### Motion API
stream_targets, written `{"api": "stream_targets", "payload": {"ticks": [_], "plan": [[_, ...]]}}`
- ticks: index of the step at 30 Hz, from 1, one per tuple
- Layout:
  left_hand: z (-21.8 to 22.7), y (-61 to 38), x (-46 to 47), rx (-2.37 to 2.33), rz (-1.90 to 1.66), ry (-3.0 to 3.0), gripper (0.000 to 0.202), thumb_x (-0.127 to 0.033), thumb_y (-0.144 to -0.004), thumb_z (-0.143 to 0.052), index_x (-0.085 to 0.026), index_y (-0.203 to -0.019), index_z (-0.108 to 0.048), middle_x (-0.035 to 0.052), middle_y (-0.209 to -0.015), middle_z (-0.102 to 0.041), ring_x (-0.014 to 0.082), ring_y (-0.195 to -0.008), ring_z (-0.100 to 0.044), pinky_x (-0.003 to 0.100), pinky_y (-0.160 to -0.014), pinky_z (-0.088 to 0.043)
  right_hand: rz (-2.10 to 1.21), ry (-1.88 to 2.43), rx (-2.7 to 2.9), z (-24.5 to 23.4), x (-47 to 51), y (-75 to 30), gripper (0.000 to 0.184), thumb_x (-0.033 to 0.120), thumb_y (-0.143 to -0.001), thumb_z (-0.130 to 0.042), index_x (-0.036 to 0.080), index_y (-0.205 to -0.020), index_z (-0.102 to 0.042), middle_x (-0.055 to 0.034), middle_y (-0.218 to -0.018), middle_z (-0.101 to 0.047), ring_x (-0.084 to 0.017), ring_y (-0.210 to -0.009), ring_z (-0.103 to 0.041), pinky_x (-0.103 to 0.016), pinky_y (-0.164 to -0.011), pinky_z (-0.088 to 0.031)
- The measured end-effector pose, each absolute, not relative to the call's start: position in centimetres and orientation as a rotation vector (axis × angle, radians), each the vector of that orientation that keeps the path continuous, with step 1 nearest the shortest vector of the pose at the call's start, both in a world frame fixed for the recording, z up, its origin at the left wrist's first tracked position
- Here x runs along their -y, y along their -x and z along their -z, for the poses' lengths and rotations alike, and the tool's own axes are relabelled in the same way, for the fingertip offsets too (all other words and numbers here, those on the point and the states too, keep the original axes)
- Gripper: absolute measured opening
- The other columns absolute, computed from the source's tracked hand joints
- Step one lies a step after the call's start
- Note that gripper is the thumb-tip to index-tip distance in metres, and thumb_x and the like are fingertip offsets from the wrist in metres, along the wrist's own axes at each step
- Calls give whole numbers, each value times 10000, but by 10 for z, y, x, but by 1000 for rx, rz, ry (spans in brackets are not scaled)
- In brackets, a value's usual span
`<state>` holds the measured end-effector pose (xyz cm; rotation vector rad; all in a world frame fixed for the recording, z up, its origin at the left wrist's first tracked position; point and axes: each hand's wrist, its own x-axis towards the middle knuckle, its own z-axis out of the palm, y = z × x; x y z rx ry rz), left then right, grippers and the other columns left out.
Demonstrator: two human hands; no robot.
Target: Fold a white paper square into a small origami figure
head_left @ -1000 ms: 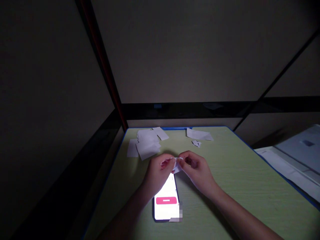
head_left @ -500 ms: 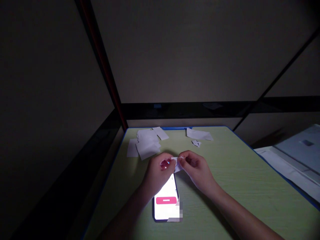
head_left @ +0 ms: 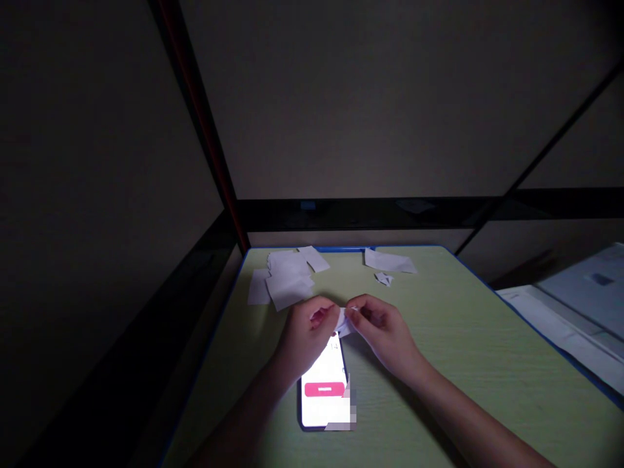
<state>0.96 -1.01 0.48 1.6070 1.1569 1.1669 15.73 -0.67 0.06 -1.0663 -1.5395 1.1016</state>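
Note:
Between my two hands is a small piece of white paper point(head_left: 346, 323), partly hidden by the fingers. My left hand point(head_left: 306, 335) pinches its left side with thumb and forefinger. On the right side, my right hand point(head_left: 385, 331) grips the same paper, its fingers curled. Below them a phone point(head_left: 324, 409) lies flat on the table, its screen lit white with a red bar. The left hand covers the phone's upper part, and its lower right corner is blurred into blocks.
White paper sheets point(head_left: 288, 286) lie in a loose pile at the table's back left. A paper strip point(head_left: 390, 261) and a small folded paper point(head_left: 384, 279) are at the back right. The green table point(head_left: 468, 364) has a blue edge. A box-like pale object point(head_left: 585, 292) stands at far right.
My left fingers have closed in a little, narrowing the gap between thumb and forefinger. The paper has shifted slightly between the hands; the sheets on the table stay put.

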Motion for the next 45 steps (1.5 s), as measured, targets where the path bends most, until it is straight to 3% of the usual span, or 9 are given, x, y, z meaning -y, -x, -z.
{"api": "stream_targets", "payload": {"ticks": [18,23,28,34,40,45], "plan": [[1,-9,11,-1262,-1178,-1830,176,-203,-798,-463,-149,-675,-576,-18,-593,-546,97,-557,-482,192,-524,-354,-1279,1033,1536,-1,6,-159,208,340,-758,-596,150,-675,-583,18,-575,-525,-106,-541,-456,-226,-498,-354],[1,-7,9,-1256,-1190,-1795,168,-215,-805,-464,-149,-690,-568,-14,-602,-545,99,-563,-483,192,-522,-355,-1306,1022,1485,-1,6,-158,220,362,-745,-616,152,-680,-616,-4,-613,-588,-118,-566,-493,-246,-530,-379],[-1,-6,8,-1251,-1191,-1765,190,-247,-817,-465,-147,-683,-555,-17,-594,-525,99,-563,-478,194,-523,-356,-1294,990,1482,-1,3,-162,249,356,-783,-565,164,-635,-618,8,-572,-554,-119,-553,-476,-248,-523,-366],[-1,-6,9,-1239,-1184,-1768,201,-243,-824,-460,-147,-674,-552,-20,-590,-519,98,-560,-480,196,-518,-354,-1289,1020,1470,-1,3,-162,156,308,-739,-605,162,-692,-629,-4,-624,-586,-126,-576,-495,-253,-531,-372],[-4,-7,12,-1162,-1174,-1618,214,-305,-836,-465,-143,-749,-573,-11,-615,-545,101,-550,-513,197,-501,-386,-1211,1056,1373,-3,1,-162,176,318,-719,-620,166,-631,-628,16,-535,-535,-112,-516,-454,-248,-493,-347],[-7,-11,12,-1111,-1160,-1533,122,-250,-771,-546,-143,-810,-590,11,-713,-608,110,-612,-558,204,-547,-445,-1183,1058,1278,-3,-2,-162,198,343,-711,-624,160,-638,-624,10,-513,-541,-117,-496,-459,-258,-487,-354]]}}
